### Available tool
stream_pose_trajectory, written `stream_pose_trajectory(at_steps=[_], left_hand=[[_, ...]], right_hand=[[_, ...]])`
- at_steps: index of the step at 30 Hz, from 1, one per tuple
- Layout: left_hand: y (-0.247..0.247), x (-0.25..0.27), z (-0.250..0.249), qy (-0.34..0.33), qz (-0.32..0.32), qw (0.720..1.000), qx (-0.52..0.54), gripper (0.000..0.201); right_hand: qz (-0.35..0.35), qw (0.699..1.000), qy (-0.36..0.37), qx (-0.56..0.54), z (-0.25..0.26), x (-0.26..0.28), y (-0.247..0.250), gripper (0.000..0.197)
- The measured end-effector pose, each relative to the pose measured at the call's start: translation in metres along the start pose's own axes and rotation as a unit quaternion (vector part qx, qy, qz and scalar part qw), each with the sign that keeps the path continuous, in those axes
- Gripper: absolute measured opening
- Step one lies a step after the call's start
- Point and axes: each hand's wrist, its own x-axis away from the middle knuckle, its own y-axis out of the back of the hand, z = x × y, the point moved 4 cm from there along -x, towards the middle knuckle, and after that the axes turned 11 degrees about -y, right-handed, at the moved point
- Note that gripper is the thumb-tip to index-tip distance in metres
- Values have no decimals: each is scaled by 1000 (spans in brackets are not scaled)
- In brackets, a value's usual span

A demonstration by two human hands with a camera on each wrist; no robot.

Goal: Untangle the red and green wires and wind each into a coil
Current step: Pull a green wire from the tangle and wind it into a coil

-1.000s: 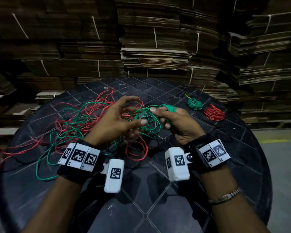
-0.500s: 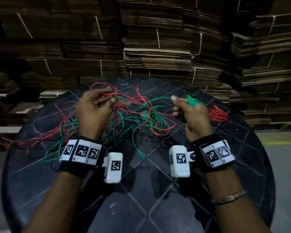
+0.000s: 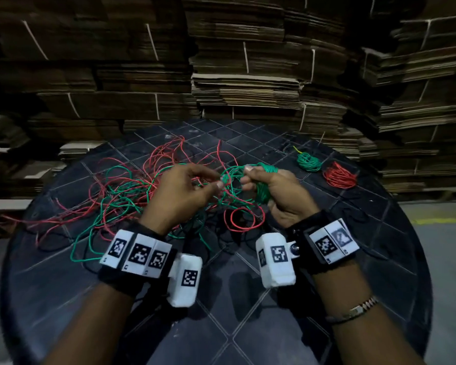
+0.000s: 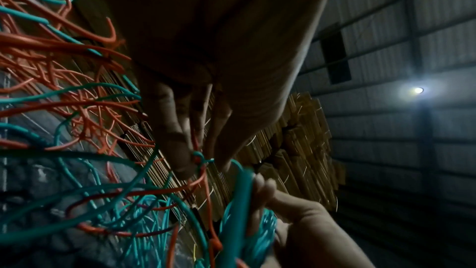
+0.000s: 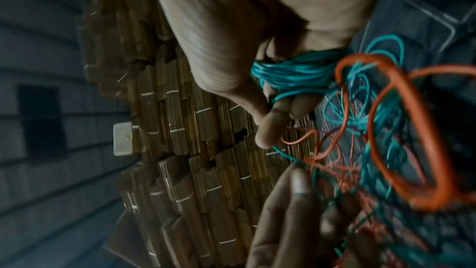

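Note:
A tangle of red wire and green wire sprawls over the left and middle of the dark round table. My left hand pinches wire strands at the tangle's right side, between thumb and fingertips. My right hand has green wire wound in a coil around its fingers, and the same coil shows in the right wrist view. Its thumb and forefinger pinch a green strand that leads to the left hand. A loose red loop lies below both hands.
A finished green coil and a finished red coil lie at the table's far right. Stacks of flattened cardboard rise close behind the table. The near half of the table holds no wire.
Both hands have come back together near the table's middle after pulling apart half a second ago. The left hand moved right and now pinches strands beside the right hand's coil.

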Motion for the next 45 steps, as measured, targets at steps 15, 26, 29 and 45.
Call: stream_pose_trajectory(at_steps=[15,26,29,45], left_hand=[[29,-1,21,43,-188,977,-94,29],[-1,2,-14,-60,-52,995,-58,29],[-6,4,-17,-27,-37,999,-14,14],[6,2,-1,14,-13,995,-96,14]], right_hand=[[1,979,59,-197,25,8,10,15],[-19,995,59,-76,6,-2,0,39],[-15,997,56,-53,5,0,-1,45],[-50,966,128,-221,33,5,29,13]])
